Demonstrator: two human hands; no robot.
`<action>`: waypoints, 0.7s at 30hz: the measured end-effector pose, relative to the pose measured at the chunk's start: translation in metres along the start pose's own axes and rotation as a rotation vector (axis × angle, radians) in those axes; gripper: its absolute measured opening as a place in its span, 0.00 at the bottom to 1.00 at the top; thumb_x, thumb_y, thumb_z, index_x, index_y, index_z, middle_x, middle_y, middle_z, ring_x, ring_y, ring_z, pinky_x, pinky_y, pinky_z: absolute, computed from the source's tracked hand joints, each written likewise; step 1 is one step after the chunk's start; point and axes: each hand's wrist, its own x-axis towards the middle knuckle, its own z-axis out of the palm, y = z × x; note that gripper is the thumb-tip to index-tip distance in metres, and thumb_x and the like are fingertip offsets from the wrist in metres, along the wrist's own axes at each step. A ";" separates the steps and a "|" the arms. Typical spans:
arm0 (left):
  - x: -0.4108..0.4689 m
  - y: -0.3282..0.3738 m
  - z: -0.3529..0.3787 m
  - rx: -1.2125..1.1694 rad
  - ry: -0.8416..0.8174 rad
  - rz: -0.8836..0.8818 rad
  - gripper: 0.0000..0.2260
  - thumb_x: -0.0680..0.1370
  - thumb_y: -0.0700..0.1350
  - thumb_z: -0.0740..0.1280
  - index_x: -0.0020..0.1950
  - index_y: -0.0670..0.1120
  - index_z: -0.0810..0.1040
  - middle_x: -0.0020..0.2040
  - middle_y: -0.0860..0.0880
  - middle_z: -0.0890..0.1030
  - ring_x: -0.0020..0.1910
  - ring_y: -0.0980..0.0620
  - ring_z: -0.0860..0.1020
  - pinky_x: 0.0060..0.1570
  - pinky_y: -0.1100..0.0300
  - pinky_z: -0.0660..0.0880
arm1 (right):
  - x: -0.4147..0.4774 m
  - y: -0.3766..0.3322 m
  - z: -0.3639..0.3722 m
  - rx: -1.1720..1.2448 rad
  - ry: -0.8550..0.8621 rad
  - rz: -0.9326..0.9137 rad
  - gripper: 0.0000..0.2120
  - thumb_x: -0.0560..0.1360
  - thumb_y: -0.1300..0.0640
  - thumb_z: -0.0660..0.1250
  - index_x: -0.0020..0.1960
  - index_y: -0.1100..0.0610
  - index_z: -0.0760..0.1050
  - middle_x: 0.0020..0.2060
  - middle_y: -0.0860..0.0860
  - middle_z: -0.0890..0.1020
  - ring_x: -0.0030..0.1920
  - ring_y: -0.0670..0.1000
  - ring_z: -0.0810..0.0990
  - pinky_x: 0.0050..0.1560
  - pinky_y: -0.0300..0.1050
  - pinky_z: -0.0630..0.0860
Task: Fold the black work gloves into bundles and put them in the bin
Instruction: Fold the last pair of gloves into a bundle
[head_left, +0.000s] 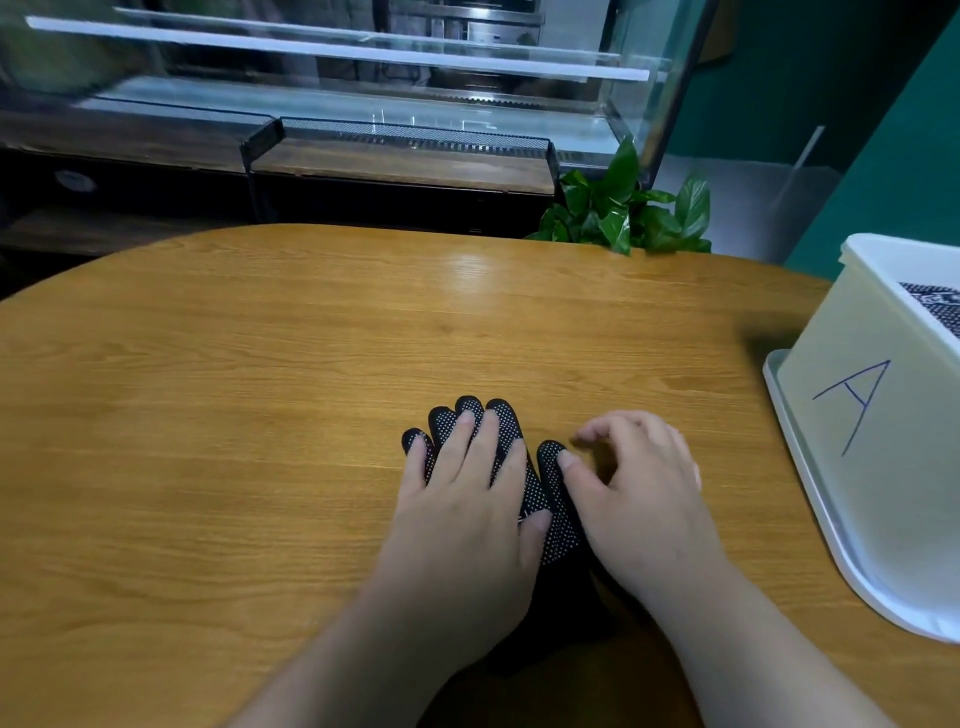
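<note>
Black work gloves (556, 519) with white grip dots lie flat on the wooden tabletop (260, 389), near the person and a little right of centre, fingertips pointing to the far side. Whether this is one glove or a pair stacked together cannot be told, since the hands cover most of the fabric.

The left hand (467, 499) lies spread on top, its fingers (457, 441) straight and pressing along the glove's own fingers. This is probably to smooth the fabric and pin it down so that it does not slide while a fold is started. The right hand (639, 493) sits just to the right. Its thumb tip touches the glove's thumb and the other fingers are loosely curled, grasping nothing visible. It looks set to tuck that thumb in or start the fold.

At the right edge of the tabletop stands the white bin (831, 332), marked with a blue "A" and resting on a white lid or tray (810, 509). A patch of dotted black glove fabric (935, 306) shows inside it, so at least some gloves seem already put away. How many is hidden by the frame edge.
</note>
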 end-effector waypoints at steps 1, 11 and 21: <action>0.002 0.001 0.001 0.001 0.012 -0.003 0.34 0.78 0.62 0.41 0.79 0.47 0.60 0.81 0.46 0.55 0.80 0.45 0.50 0.76 0.40 0.53 | 0.000 -0.001 -0.001 -0.022 -0.014 0.019 0.13 0.76 0.39 0.63 0.56 0.44 0.75 0.57 0.41 0.70 0.67 0.46 0.65 0.70 0.50 0.60; 0.004 0.000 0.011 0.066 -0.026 -0.003 0.40 0.72 0.66 0.31 0.81 0.49 0.38 0.81 0.48 0.36 0.79 0.49 0.34 0.77 0.45 0.37 | 0.007 -0.011 0.001 -0.048 -0.222 0.130 0.18 0.75 0.42 0.67 0.34 0.53 0.70 0.78 0.46 0.61 0.80 0.50 0.48 0.78 0.59 0.39; 0.002 -0.001 0.009 0.062 -0.016 -0.014 0.39 0.73 0.65 0.32 0.81 0.47 0.39 0.81 0.47 0.36 0.78 0.49 0.33 0.77 0.43 0.38 | -0.019 -0.018 -0.017 0.088 -0.108 -0.126 0.10 0.74 0.45 0.71 0.39 0.44 0.72 0.38 0.37 0.75 0.53 0.28 0.65 0.50 0.41 0.65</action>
